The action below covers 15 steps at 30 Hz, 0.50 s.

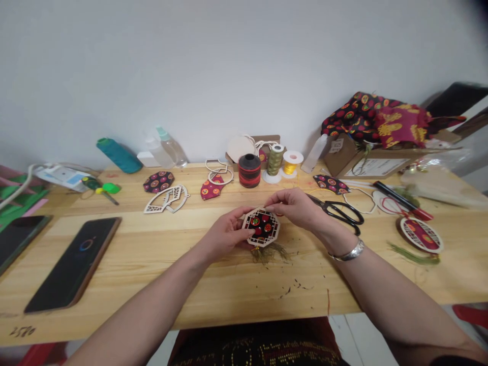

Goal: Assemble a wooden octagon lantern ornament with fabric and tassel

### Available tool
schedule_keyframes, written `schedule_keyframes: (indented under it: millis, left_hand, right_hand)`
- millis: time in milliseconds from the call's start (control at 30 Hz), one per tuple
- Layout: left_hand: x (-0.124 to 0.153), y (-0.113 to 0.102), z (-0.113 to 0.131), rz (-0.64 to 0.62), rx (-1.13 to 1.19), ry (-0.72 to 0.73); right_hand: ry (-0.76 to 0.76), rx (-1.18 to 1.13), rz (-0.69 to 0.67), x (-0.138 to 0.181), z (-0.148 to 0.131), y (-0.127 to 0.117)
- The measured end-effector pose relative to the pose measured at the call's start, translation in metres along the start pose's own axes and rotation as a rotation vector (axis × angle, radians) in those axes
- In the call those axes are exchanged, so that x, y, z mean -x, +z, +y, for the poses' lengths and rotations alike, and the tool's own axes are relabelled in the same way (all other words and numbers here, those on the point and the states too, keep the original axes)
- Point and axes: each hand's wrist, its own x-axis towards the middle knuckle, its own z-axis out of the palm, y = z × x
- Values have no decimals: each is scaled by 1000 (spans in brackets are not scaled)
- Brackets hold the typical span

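My left hand (pixel 227 231) grips an octagonal ornament (pixel 263 227) by its left side, with the thumb lying over the front. The ornament has a pale wooden lattice frame around black fabric with red and orange round motifs. At its upper edge, the fingers of my right hand (pixel 295 206) are pinched together on the rim; whether they also hold a cord cannot be made out. An olive-green tassel (pixel 272 251) hangs from the lower edge onto the wooden table (pixel 183 284). Black-handled scissors (pixel 341 211) lie just right of my right wrist.
Thread spools (pixel 249 170), fabric pieces (pixel 159 181) and wooden frames (pixel 168 198) line the back. A finished oval ornament (pixel 421 235) lies at right, near a marker pen (pixel 400 198) and a cardboard box (pixel 351 157) topped with fabric. Phones (pixel 74 264) and a screwdriver (pixel 99 189) lie left.
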Motion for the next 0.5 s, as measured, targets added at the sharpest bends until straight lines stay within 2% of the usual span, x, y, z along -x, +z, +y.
schedule_keyframes:
  millis: [200,500]
  left_hand:
    - [0,-4,0,-21,-7,8]
    - [0,-3,3,-7,1,15]
  right_hand:
    - [-24,-82,-14,1,0,2]
    - [-63,-112,42,-1,3,0]
